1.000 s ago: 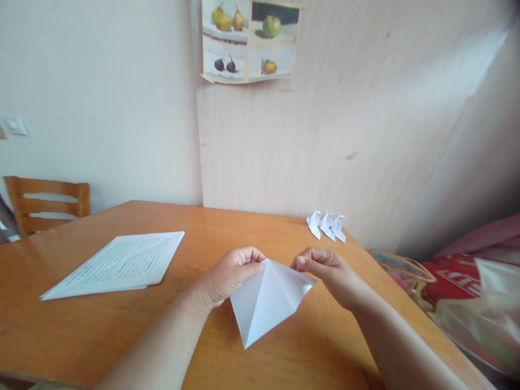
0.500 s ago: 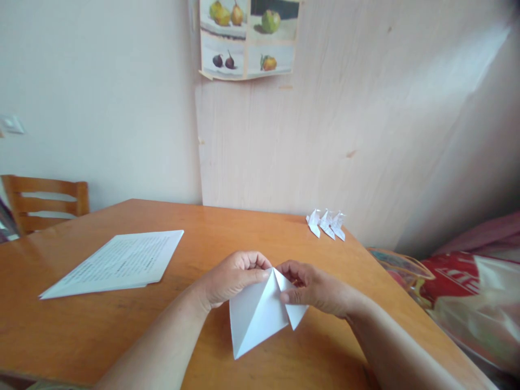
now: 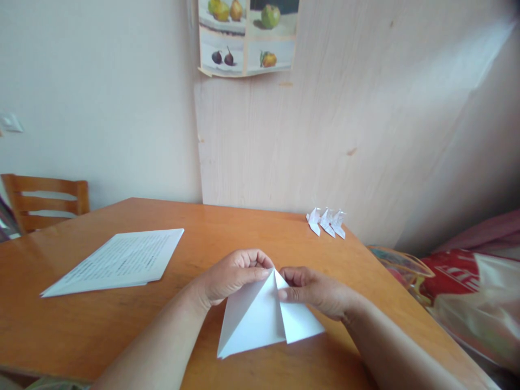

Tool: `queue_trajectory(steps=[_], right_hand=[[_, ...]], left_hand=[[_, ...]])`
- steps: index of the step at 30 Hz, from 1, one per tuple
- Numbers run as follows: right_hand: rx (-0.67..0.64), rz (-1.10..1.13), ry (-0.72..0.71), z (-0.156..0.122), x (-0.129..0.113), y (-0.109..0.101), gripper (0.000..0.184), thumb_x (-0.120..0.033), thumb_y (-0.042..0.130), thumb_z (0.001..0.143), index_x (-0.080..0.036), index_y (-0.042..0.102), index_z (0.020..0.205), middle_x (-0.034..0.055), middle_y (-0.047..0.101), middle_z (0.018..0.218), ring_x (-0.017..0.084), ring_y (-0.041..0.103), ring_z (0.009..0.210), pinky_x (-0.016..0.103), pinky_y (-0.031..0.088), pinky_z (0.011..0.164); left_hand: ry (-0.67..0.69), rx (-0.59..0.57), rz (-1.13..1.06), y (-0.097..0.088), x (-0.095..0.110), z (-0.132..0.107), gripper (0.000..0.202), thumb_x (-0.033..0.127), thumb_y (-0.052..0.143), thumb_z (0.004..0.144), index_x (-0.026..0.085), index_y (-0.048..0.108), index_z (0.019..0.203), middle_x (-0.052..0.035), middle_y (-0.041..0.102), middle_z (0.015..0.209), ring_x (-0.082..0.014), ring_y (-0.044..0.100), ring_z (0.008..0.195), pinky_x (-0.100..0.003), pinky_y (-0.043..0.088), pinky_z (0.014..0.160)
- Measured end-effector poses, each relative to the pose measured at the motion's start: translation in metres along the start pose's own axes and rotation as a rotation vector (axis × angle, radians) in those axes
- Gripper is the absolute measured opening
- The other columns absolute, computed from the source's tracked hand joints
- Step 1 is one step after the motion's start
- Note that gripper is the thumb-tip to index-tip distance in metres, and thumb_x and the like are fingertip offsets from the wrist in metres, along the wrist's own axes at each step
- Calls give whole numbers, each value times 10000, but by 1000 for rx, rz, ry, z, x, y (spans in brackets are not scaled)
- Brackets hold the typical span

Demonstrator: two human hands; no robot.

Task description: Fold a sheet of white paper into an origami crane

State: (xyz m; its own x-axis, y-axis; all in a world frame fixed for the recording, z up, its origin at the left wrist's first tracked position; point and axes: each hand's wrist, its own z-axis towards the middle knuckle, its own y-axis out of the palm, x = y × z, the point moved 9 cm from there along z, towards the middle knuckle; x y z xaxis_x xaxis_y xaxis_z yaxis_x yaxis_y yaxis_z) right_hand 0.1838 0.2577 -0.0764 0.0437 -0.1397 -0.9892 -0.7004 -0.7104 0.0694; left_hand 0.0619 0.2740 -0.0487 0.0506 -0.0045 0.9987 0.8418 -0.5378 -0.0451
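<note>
A folded white paper (image 3: 260,319) with sharp creases is held just over the orange wooden table (image 3: 122,330). My left hand (image 3: 231,275) pinches its top corner between thumb and fingers. My right hand (image 3: 314,292) grips the right flap beside the middle crease, thumb on top. The paper's lower points rest near the table's front. Both forearms reach in from the bottom of the view.
A stack of printed sheets (image 3: 117,261) lies to the left on the table. Three small folded paper figures (image 3: 326,222) stand at the far right by the wooden wall panel. A wooden chair (image 3: 44,200) is far left. A bag (image 3: 463,292) sits right of the table.
My right hand moved in from the paper's right corner to the middle crease, folding the flap over. The paper swung and now spreads wider at the bottom.
</note>
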Motion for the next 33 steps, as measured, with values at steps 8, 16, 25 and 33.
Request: queue_trajectory(steps=[8,16,25,33], right_hand=[[237,335,-29,6,4,-25,321,-376,818,776,-183,665,983,41,717,835,156,643,644,266,477,596],[465,544,-214,9,-1,-58,245,-374,777,809,-190,692,948,37,737,866,186,659,765,293,515,736],[440,448,-274,11,-6,-53,289,-388,768,822,-232,679,1048,44,725,1094,202,643,936,310,486,831],[423,321,-290,11,-9,-49,305,-390,802,786,-206,695,1004,59,710,1034,192,614,879,350,483,825]], left_hand=[[162,585,-27,-55,-2,5,371,549,697,822,191,696,920,-56,695,1023,-191,605,948,-286,428,793],[75,751,-492,-72,-31,8,601,733,623,777,150,670,915,-83,690,952,-180,628,830,-293,444,724],[115,154,-346,4,-13,23,400,497,686,878,163,707,1097,-119,716,1115,-225,634,1020,-347,451,917],[134,243,-307,-6,-14,23,392,465,685,879,145,697,1104,-128,733,1061,-235,657,920,-388,493,874]])
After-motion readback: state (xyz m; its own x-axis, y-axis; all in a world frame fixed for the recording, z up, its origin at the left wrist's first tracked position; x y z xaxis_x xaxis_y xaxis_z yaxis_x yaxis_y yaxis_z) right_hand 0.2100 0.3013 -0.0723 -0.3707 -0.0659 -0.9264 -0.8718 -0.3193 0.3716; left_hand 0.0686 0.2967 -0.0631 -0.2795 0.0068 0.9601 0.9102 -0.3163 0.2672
